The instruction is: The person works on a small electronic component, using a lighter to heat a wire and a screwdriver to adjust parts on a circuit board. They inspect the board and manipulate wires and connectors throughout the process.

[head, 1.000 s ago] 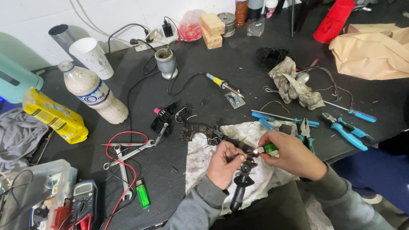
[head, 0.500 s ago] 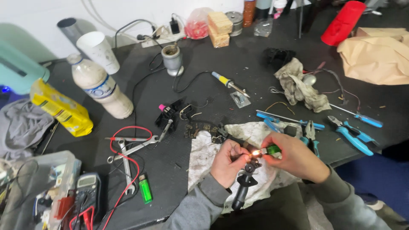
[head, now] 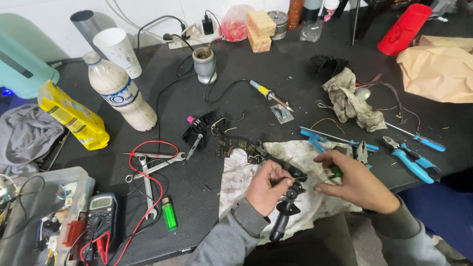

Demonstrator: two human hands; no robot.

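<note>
My left hand (head: 267,186) grips a black handle-shaped part (head: 285,213) with short wires at its top, held over a stained white rag (head: 235,173) at the table's front edge. My right hand (head: 355,183) is closed around a small green lighter (head: 336,171), a little to the right of the wire ends and not touching them. No flame shows. A black cable or rod (head: 281,164) runs from the part up to the left across the rag.
On the black table lie a soldering iron (head: 270,94), a circuit board (head: 235,146), wrenches (head: 153,167) with red leads, a multimeter (head: 101,209), a second green lighter (head: 169,213), blue pliers (head: 411,158), a bottle (head: 120,93) and a plastic parts box (head: 47,207).
Half a second ago a small flame burned at the wire ends between my hands. It is out now, and my right hand with the lighter has drawn slightly to the right.
</note>
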